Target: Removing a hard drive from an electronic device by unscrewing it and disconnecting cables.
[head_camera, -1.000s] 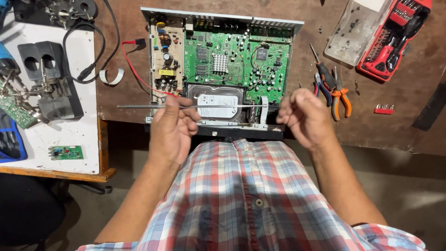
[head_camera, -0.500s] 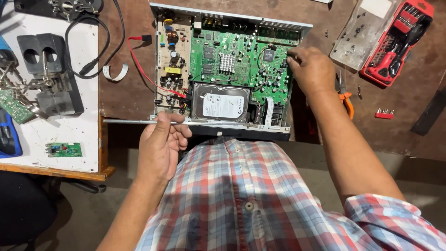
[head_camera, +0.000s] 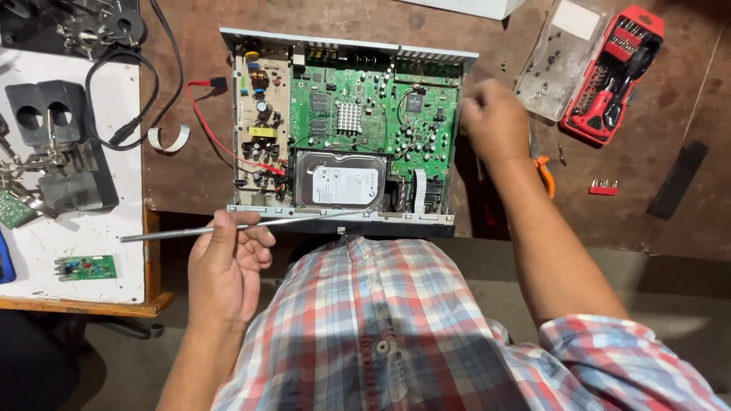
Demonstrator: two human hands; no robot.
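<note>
Two hands work at an opened set-top box (head_camera: 343, 129) on the brown worktop (head_camera: 647, 221): the left hand (head_camera: 225, 262) has its grip closed on a long thin metal rod (head_camera: 228, 227) lying along the box's near edge. The right hand (head_camera: 495, 122) hovers blurred at the box's right wall, near orange-handled pliers (head_camera: 544, 173); I cannot tell whether its grip is open or closed. Judging by this, disassembly is under way, and freeing the green circuit board (head_camera: 373, 114) or hard drive (head_camera: 343, 181) calls for careful tool placement.

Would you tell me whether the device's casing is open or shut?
Open: the casing has no top cover, and its green circuit board and hard drive lie exposed.
</note>
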